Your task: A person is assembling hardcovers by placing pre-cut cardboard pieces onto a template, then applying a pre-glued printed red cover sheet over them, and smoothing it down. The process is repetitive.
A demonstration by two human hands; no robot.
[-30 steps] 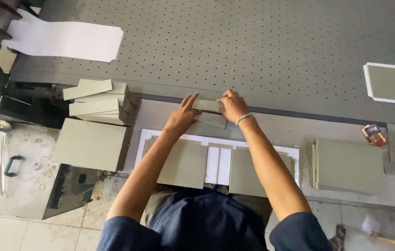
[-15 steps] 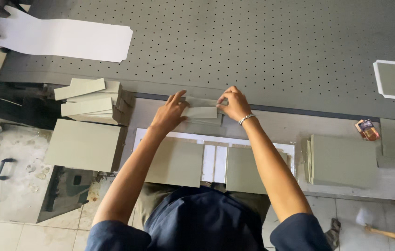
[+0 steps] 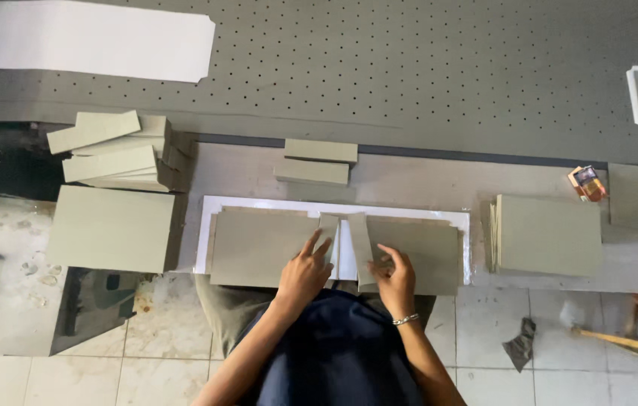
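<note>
Your left hand w/ fingers spread flat on the left board and right hand pinching the spine strip on the white sheet look mid-alignment, so next square the strip btwn boards; spare strips lie beyond.

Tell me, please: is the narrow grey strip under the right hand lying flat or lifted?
Cannot tell for sure. The narrow grey strip sits slanted between the two large grey boards, the right hand at its lower end; no gap or shadow beneath it is clear.
</note>
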